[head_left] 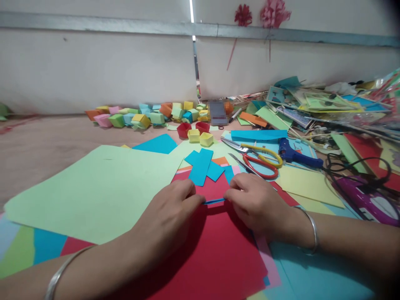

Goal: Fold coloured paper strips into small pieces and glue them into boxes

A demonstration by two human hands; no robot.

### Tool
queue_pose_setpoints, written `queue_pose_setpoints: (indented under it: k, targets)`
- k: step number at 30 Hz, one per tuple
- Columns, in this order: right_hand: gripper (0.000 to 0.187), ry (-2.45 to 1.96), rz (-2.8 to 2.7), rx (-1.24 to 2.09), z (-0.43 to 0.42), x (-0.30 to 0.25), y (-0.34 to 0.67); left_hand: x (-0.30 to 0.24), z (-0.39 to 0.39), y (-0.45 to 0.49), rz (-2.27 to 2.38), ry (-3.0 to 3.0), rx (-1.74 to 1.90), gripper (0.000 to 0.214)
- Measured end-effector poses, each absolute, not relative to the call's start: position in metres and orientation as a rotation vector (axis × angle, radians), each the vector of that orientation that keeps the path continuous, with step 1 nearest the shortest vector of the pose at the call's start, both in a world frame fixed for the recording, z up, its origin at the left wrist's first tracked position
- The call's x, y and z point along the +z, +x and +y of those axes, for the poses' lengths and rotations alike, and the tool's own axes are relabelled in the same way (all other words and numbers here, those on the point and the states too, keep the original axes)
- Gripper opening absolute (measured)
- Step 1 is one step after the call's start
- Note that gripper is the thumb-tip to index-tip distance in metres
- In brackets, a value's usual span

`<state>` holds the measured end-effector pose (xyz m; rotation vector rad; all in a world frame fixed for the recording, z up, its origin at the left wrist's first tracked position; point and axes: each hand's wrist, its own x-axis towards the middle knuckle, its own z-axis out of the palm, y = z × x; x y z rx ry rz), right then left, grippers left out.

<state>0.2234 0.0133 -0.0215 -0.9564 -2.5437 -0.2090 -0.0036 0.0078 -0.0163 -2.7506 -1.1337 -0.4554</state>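
While both rest on a red sheet, the left hand and right hand each pinch one end of a blue paper strip stretched between them, apparently to hold it flat. Scissors lie just beyond the right hand.

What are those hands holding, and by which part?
A narrow blue paper strip, pinched at its ends: left hand on the left end, right hand on the right end.

No readable text, labels or numbers anywhere, grey item blurred out
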Motion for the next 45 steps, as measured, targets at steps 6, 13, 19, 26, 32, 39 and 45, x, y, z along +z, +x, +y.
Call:
queue_pose_setpoints:
  k: [6, 13, 19, 26, 32, 39, 45]
  targets:
    - [0.039, -0.810, -2.412, -0.379, 0.006, -0.025, 0.217, -0.011, -0.001, 0.003, -1.018, -2.613, -0.443, 0.033]
    - [0.037, -0.669, -2.402, -0.365, 0.001, -0.027, 0.212, -0.014, -0.012, 0.006, -0.882, -2.540, -0.512, 0.040]
    - [0.039, -0.607, -2.428, -0.380, 0.003, -0.022, 0.215, -0.017, -0.010, 0.004, -0.858, -2.478, -0.556, 0.045]
    - [0.027, -0.599, -2.425, -0.531, 0.003, -0.020, 0.207, -0.017, -0.011, 0.008, -0.749, -2.497, -0.503, 0.041]
    - [0.026, -0.487, -2.487, -0.634, 0.005, -0.020, 0.212, -0.023, -0.010, 0.007, -0.817, -2.558, -0.539, 0.040]
    - [0.034, -0.411, -2.516, -0.648, 0.019, -0.013, 0.221, -0.024, -0.004, 0.004, -0.900, -2.624, -0.565, 0.041]
    - [0.021, -0.333, -2.495, -0.554, 0.018, -0.016, 0.216, -0.021, -0.003, 0.004, -0.922, -2.716, -0.631, 0.039]
